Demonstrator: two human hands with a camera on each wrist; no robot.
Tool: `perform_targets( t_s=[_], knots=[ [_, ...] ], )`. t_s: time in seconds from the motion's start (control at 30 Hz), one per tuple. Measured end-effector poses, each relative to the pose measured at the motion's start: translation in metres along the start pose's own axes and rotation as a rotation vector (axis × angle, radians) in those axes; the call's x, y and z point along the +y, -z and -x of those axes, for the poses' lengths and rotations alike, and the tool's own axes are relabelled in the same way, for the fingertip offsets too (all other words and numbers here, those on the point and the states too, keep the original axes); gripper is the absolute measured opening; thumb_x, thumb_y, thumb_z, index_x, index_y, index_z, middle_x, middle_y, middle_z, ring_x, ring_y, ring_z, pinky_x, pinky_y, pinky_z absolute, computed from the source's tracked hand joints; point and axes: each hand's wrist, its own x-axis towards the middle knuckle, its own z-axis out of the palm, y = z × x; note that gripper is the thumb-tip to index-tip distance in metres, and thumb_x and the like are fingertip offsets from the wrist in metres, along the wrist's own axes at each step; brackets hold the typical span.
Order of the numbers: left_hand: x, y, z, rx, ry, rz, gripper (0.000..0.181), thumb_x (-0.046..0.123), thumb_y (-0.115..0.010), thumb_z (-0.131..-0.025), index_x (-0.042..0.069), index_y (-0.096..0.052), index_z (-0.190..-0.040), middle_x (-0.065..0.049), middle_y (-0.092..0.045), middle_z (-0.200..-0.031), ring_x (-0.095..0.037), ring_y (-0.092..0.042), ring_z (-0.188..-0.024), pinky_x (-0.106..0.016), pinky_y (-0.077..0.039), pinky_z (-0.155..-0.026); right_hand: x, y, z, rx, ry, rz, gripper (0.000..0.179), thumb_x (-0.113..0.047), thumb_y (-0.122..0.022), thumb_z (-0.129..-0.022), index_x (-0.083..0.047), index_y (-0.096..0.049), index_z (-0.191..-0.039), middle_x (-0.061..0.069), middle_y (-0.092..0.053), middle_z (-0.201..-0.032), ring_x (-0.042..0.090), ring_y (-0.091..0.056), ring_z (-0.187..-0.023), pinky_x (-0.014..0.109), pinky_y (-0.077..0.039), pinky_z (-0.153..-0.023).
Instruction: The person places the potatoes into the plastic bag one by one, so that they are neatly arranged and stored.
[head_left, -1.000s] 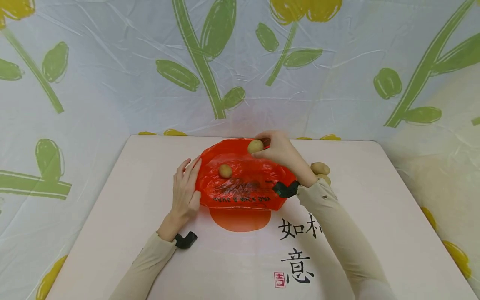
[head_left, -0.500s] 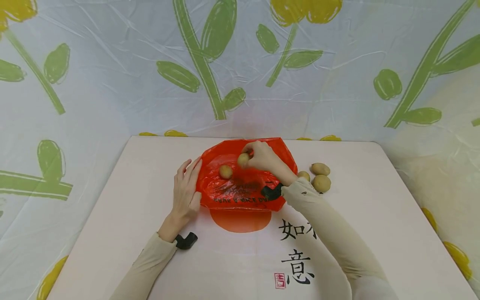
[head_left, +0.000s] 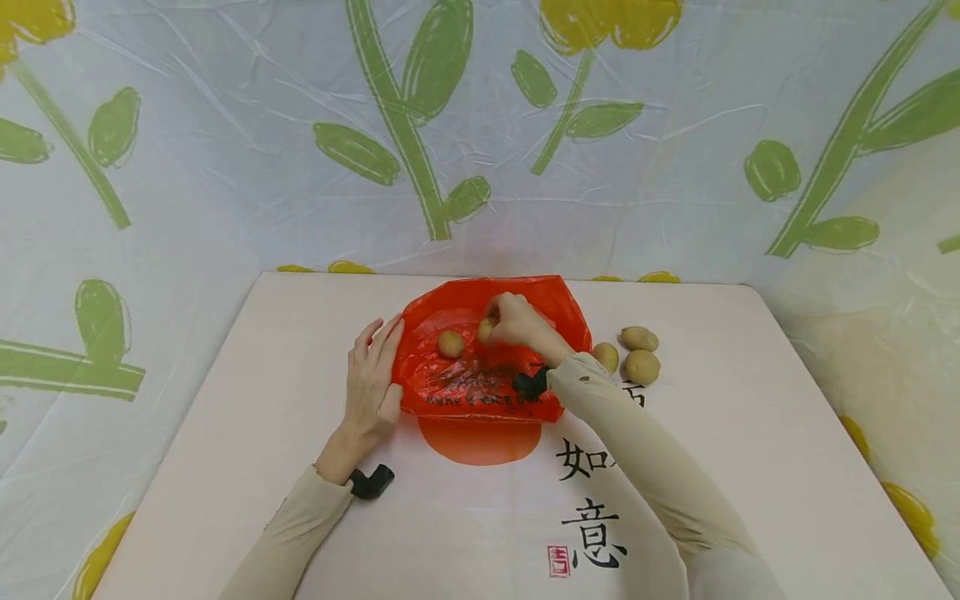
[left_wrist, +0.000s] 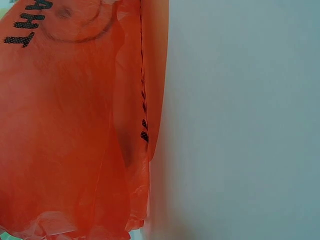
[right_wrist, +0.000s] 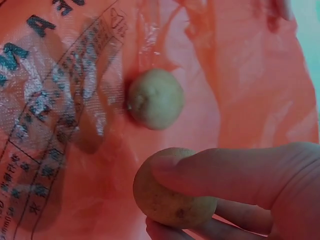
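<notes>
A red plastic bag point(head_left: 465, 304) with black lettering lies spread near the far edge of the table. My right hand point(head_left: 521, 321) grips a potato point(right_wrist: 175, 195) between thumb and fingers, low over the bag. To its left, a second potato point(head_left: 451, 344) rests on the red plastic; it also shows above my thumb in the right wrist view. My left hand point(head_left: 371, 379) lies along the bag's left edge, its fingers extended and touching the plastic. The left wrist view holds the bag's side point(left_wrist: 65, 125) but no fingers.
Several potatoes point(head_left: 642, 367) sit on the table just right of the bag. The pale tabletop point(head_left: 300, 333) carries a printed orange disc point(head_left: 480, 442) and black characters point(head_left: 592, 533). A flower-patterned sheet point(head_left: 285, 200) rises behind the table.
My right hand has brought its potato left and nearer, from the bag's far edge to beside the other potato. More of the potatoes at the right show. The left hand keeps its place.
</notes>
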Motion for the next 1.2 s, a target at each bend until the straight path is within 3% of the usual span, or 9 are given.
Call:
perform_targets(
  t_s=[0.33, 0.63, 0.93, 1.2],
  knots=[
    [0.000, 0.001, 0.000, 0.003, -0.003, -0.005, 0.078, 0.008, -0.035, -0.066, -0.005, -0.047, -0.142, -0.019, -0.046, -0.147, -0.046, -0.033, -0.134, -0.058, -0.029, -0.098, 0.003, -0.014, -0.007, 0.007, -0.001, 0.015, 0.024, -0.004, -0.070, -0.076, 0.002, -0.072, -0.099, 0.010, -0.065, -0.087, 0.023, -0.054, -0.073, 0.031, -0.047, -0.067],
    [0.000, 0.000, -0.001, 0.005, -0.011, -0.007, 0.077, 0.009, -0.034, -0.067, -0.006, -0.047, -0.141, -0.019, -0.046, -0.146, -0.047, -0.034, -0.133, -0.058, -0.029, -0.099, 0.006, -0.022, -0.010, -0.014, 0.002, 0.024, 0.012, -0.005, -0.065, -0.078, 0.000, -0.067, -0.089, 0.005, -0.057, -0.074, 0.020, -0.047, -0.064, 0.029, -0.040, -0.059],
    [0.000, 0.000, 0.000, -0.002, -0.002, -0.008, 0.078, 0.007, -0.035, -0.066, -0.005, -0.046, -0.143, -0.018, -0.045, -0.148, -0.046, -0.033, -0.134, -0.058, -0.028, -0.100, 0.002, -0.016, -0.007, -0.070, -0.050, 0.063, 0.028, -0.008, -0.068, -0.079, 0.000, -0.066, -0.106, 0.010, -0.065, -0.093, 0.026, -0.056, -0.080, 0.034, -0.052, -0.072],
    [0.001, 0.002, 0.000, -0.005, -0.002, -0.005, 0.079, 0.008, -0.035, -0.067, -0.004, -0.046, -0.144, -0.018, -0.045, -0.148, -0.047, -0.033, -0.134, -0.058, -0.027, -0.101, 0.002, -0.011, -0.008, -0.131, -0.048, 0.101, 0.042, -0.005, -0.071, -0.075, -0.001, -0.065, -0.117, 0.011, -0.066, -0.113, 0.029, -0.058, -0.096, 0.039, -0.053, -0.086]
  ],
)
